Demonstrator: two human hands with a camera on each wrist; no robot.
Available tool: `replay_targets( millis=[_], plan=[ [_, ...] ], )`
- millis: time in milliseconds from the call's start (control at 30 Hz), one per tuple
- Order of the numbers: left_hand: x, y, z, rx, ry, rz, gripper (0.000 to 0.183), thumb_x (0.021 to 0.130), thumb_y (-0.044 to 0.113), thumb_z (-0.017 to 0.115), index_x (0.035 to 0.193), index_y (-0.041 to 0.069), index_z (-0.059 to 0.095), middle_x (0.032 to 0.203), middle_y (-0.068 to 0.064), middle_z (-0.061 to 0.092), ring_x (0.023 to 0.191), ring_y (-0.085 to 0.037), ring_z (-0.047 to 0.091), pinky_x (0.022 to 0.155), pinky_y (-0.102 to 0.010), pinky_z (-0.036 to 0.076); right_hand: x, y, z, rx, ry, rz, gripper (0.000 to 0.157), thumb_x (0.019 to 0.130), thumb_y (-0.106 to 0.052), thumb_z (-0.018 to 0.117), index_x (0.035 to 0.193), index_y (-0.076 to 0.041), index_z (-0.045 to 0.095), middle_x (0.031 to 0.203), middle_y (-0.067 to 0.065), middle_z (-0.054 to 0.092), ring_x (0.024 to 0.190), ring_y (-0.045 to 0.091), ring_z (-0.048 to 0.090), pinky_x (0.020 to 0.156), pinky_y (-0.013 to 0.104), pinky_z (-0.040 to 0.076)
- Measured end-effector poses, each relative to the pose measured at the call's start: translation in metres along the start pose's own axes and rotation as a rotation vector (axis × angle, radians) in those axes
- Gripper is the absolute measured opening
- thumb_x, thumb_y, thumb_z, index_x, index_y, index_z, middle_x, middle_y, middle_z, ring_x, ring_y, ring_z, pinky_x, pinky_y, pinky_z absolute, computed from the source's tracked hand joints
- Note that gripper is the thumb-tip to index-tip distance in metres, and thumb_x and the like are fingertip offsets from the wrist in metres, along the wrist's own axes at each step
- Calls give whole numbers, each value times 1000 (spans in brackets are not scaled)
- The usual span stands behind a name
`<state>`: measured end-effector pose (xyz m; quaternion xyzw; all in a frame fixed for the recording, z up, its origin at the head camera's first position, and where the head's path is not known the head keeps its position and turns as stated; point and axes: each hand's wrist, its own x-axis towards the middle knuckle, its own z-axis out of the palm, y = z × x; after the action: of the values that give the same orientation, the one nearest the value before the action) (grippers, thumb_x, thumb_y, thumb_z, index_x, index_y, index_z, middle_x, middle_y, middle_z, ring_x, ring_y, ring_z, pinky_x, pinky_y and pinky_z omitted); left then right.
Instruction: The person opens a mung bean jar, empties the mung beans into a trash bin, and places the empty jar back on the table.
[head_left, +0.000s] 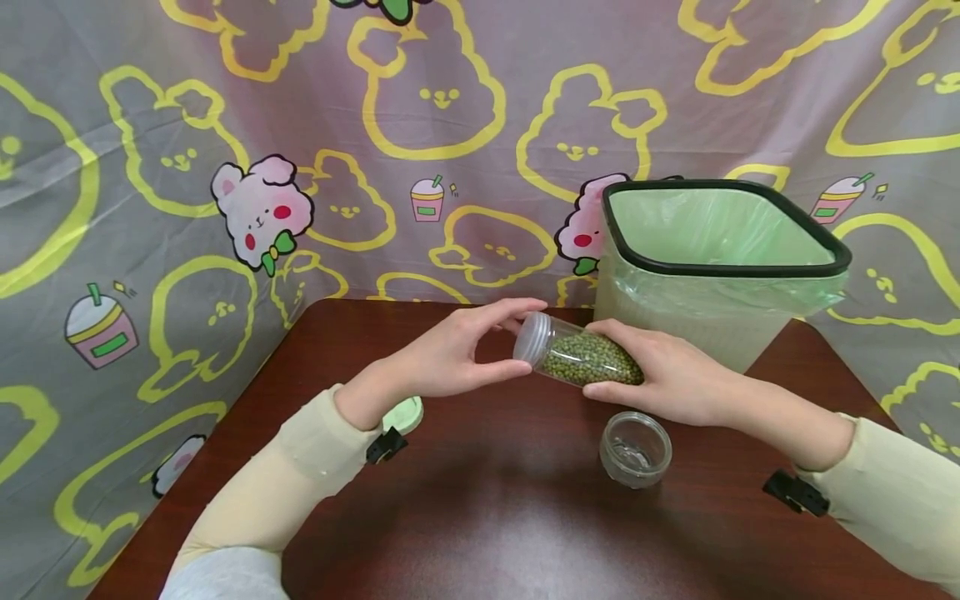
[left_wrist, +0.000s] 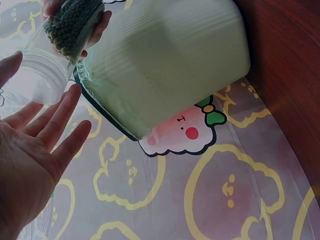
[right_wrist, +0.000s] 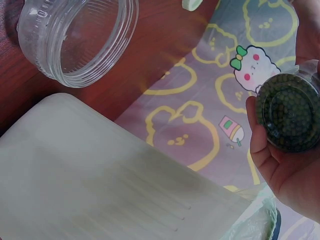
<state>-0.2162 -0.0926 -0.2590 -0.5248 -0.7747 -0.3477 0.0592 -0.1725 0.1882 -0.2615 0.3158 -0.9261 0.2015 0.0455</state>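
Note:
A clear plastic jar of green beans, likely mung beans, is tilted nearly on its side above the table. My right hand grips it round its base end; the right wrist view shows the round jar bottom in the curled fingers. Its translucent screw lid points left. Around that lid my left hand is spread, fingers extended and thumb apart; in the left wrist view the fingers reach beside the lid. Below the right hand stands an open clear round jar.
A pale bin with a black rim and green liner stands at the back right of the dark brown table. A light green lid lies under the left wrist. Patterned cloth hangs behind.

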Motion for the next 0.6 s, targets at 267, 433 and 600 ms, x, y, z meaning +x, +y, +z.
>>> replay_targets(
  millis=[267,433,600],
  plan=[
    [-1,1,-1,35,-7,-50,69,86,24,76,145,11,41,131,1,55,112,-6,56,94,-35,44,0,0,0,-2,1,0,60,86,-53,68,131,-17,49,106,-2,61,89,13,57,76,40,48],
    [-3,2,-2,38,2,-40,76,84,23,78,147,13,37,138,0,49,121,-8,50,98,-44,43,0,0,0,-4,1,-1,61,86,-53,68,131,-17,49,105,-3,61,89,13,57,76,40,48],
    [-2,1,-1,22,5,32,74,83,14,77,146,11,39,141,0,47,123,-10,48,98,-39,43,-1,1,1,0,3,0,60,86,-54,67,131,-17,49,105,-3,61,88,12,57,76,40,48]
  ],
)
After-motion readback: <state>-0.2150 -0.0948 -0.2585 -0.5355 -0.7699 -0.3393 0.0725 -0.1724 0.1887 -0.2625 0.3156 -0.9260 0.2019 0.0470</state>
